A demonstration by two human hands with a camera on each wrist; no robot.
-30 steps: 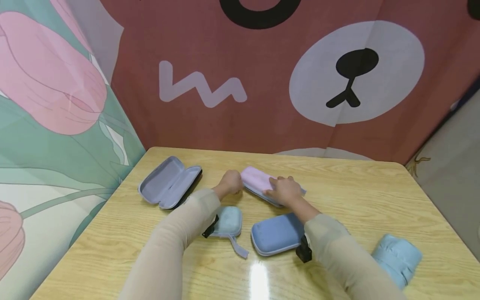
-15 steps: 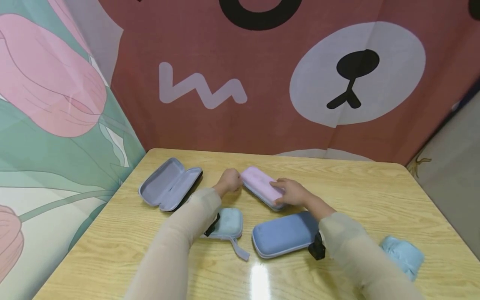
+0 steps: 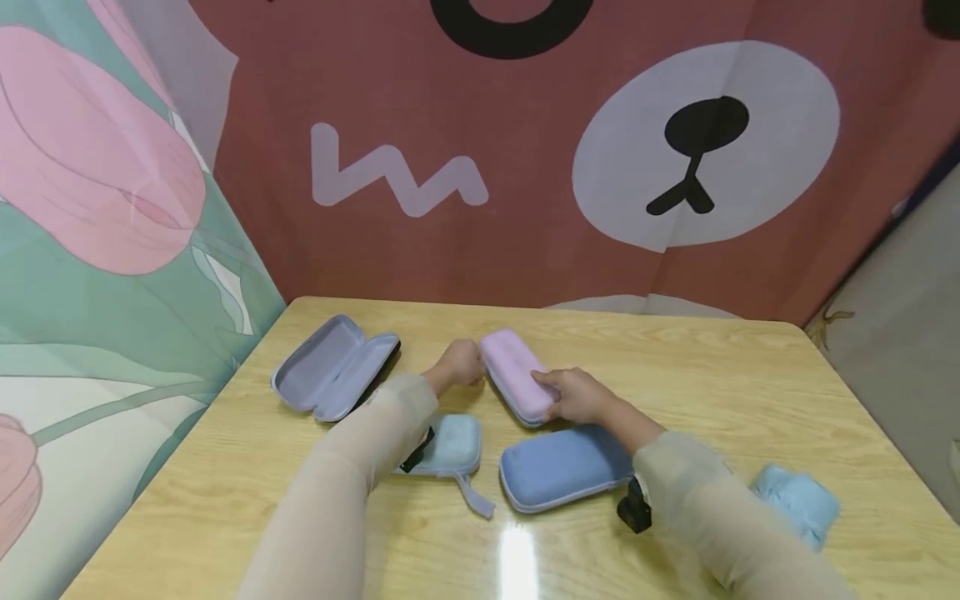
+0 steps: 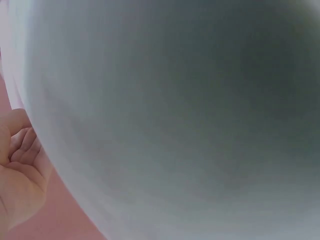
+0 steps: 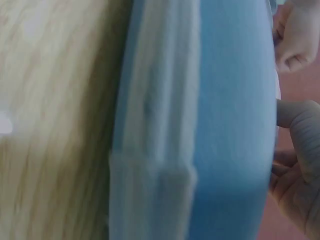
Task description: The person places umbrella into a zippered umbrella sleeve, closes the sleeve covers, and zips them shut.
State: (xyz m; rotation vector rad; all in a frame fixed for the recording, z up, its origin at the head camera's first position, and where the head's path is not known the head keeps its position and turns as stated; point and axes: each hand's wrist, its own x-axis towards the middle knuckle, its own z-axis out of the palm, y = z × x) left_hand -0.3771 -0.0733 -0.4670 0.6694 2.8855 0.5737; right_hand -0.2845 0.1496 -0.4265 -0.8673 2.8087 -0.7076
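Pink case (image 3: pixel 517 371): lies slantwise toward the back middle of the bench (image 3: pixel 427 550), pink side up, between the two hands; both reach it there, which is probably why it sits ahead of the other cases.
Left hand (image 3: pixel 461 363): fingers curled in at the far end of the pink case, seemingly to steady it; whether they pinch anything I can't tell, since the fingertips are hidden.
Right hand (image 3: pixel 581 396): grips the near end, thumb on top and fingers down the side, a hold that looks meant to stop the case sliding or turning.
Open case (image 3: pixel 337 371): grey-lilac, spread flat at the back left, well apart from the pink one, perhaps to leave the hands room.
Blue case (image 3: pixel 558 471): closed, just under the right wrist (so near that it fills that wrist's camera).
Small pale-blue case (image 3: pixel 456 442): partly behind the left sleeve (image 3: pixel 352 475), its strap (image 3: pixel 476 498) trailing loose toward the front.
Light-blue bundle (image 3: pixel 802 500): off to the right, partly hidden by the right sleeve (image 3: pixel 720 508).
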